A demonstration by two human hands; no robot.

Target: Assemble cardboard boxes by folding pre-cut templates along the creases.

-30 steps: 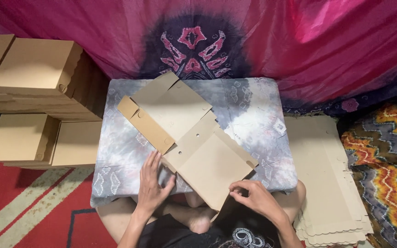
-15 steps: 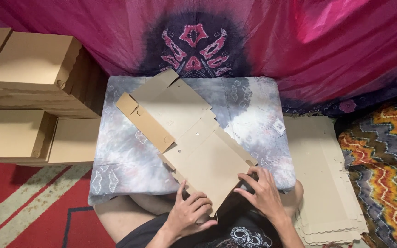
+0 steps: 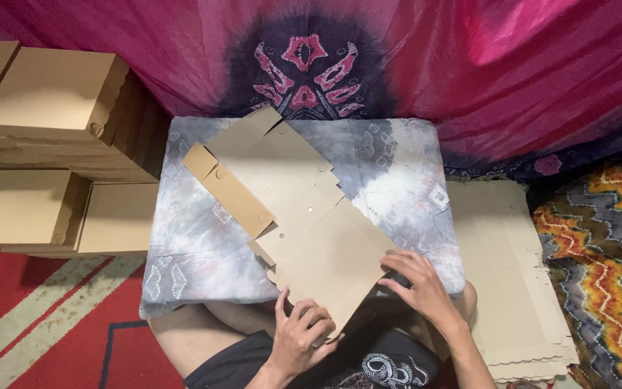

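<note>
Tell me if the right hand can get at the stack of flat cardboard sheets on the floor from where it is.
Probably yes: the right hand rests on the unfolded box blank, and the flat cardboard stack lies just beside it, nothing between.

Both our hands low, close to our lap

Our left hand (image 3: 300, 333) curls its fingers, thumb raised, wrist bent inward. Our right hand (image 3: 420, 285) lies flatter, fingers spread and pointing left, forearm angling down right.
</note>
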